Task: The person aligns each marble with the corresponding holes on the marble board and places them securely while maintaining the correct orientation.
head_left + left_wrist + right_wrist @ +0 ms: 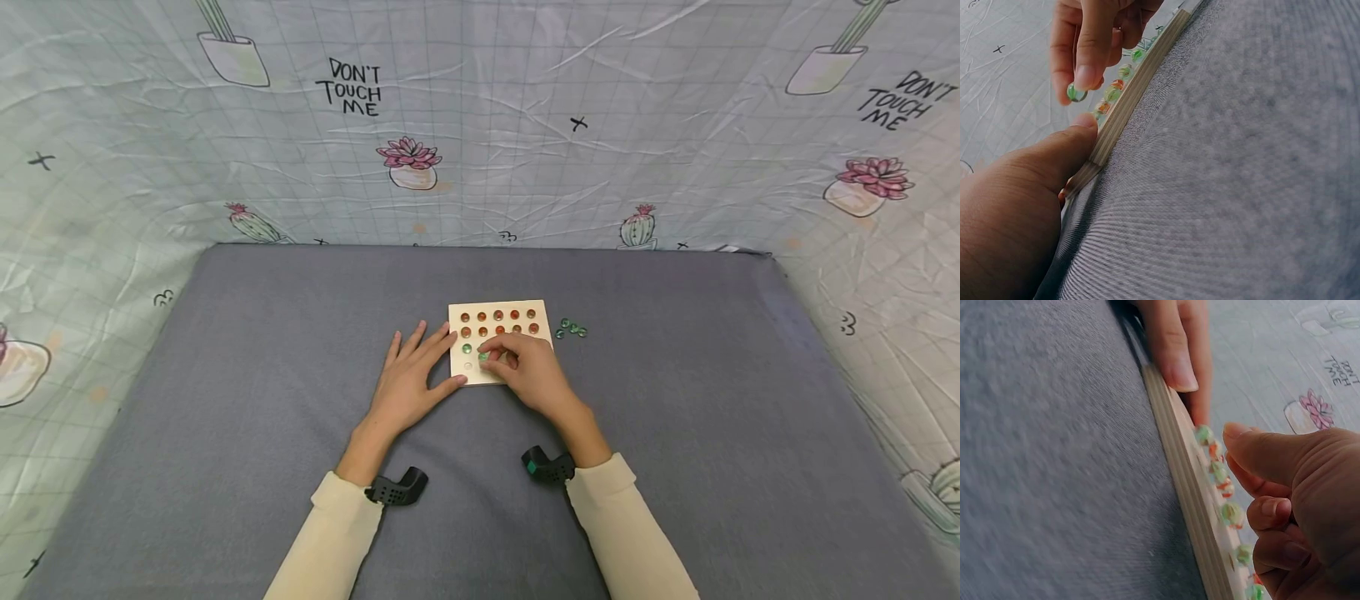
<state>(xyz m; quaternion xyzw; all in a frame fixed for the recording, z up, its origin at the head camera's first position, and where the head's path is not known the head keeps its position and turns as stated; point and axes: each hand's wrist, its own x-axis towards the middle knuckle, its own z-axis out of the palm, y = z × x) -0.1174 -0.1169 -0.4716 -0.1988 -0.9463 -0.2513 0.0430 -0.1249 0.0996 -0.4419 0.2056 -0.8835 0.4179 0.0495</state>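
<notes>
- Two cream sleeves (330,533) come in from the near side, each with a black wrist camera (397,487) at its cuff.
- The left hand (408,385) lies relaxed, its fingers straight and spread, at the left side of the board; its thumb rests at the near left corner and the index fingertip touches the left edge.
- The right hand (534,373) reaches in from the near right, over the board, thumb and finger pinching a green marble (1076,92).
- The wooden board (474,338) lies flat on the grey cloth (247,375), its long axis running left to right, the right end slightly farther away; its short sides run near to far.
- The pinched marble is above the third row from the far side, just right of a seated green marble (467,348) in the leftmost place; being round, it points no way.
- Just right of the board, loose green marbles (573,329) sit in a small cluster.
- Orange marbles (498,315) line the board's two far rows, left to right.
- Beyond hangs a printed curtain (480,167).
</notes>
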